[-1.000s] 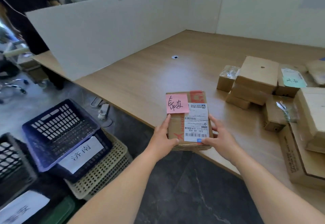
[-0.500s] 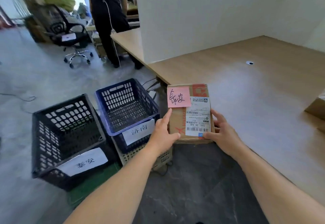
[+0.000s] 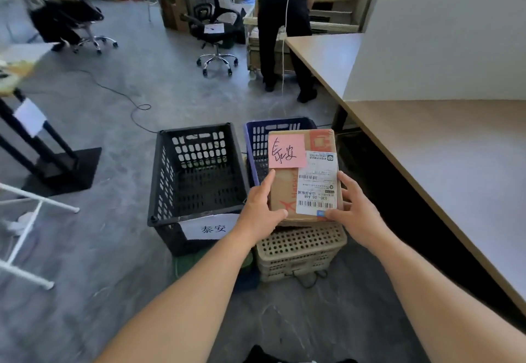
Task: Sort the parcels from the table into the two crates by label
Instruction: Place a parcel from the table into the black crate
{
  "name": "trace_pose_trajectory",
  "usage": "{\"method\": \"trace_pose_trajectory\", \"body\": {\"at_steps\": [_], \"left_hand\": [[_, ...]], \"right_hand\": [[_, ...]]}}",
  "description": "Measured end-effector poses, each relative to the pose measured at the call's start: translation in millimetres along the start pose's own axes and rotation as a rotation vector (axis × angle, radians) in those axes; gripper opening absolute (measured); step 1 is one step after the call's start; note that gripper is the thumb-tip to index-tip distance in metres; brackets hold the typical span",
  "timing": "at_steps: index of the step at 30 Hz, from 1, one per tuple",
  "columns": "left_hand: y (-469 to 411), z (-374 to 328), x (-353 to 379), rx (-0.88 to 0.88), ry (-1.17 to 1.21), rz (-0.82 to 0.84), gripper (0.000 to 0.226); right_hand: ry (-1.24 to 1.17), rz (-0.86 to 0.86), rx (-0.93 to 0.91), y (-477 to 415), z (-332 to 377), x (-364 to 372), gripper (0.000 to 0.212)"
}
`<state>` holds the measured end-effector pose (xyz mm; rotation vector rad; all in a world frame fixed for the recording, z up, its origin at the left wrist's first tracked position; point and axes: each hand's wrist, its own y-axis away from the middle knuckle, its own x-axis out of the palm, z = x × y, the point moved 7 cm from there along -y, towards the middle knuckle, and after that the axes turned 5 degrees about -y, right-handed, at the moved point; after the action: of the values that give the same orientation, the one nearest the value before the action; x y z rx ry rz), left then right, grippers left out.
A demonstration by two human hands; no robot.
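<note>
While the left hand [image 3: 260, 211] and the right hand [image 3: 355, 209] grip the parcel [image 3: 284, 189] at its near corners, it hangs (pink note [image 3: 286, 151] facing up) just right of the black crate [image 3: 159, 177], over the blue crate [image 3: 256, 140]; the desk [image 3: 455, 163] stretches farther right.

Brown parcel [image 3: 287, 192] with pink note [image 3: 287, 151], black crate [image 3: 196, 174], blue crate [image 3: 257, 146], beige perforated basket [image 3: 300, 251]

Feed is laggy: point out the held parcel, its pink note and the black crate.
parcel [image 3: 284, 190], head view, bare cardboard of the top face.
pink note [image 3: 286, 152], head view, its middle.
black crate [image 3: 199, 150], head view, far wall.
</note>
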<state>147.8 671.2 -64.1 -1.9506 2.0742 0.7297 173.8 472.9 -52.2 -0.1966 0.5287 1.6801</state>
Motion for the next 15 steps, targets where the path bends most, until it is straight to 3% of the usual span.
{"method": "trace_pose_trajectory", "body": {"at_steps": [15], "left_hand": [[-67, 93, -111, -0.24, 0.02, -0.203, 0.087]], "right_hand": [[-0.037, 0.293, -0.017, -138, 34, 143, 0.088]]}}
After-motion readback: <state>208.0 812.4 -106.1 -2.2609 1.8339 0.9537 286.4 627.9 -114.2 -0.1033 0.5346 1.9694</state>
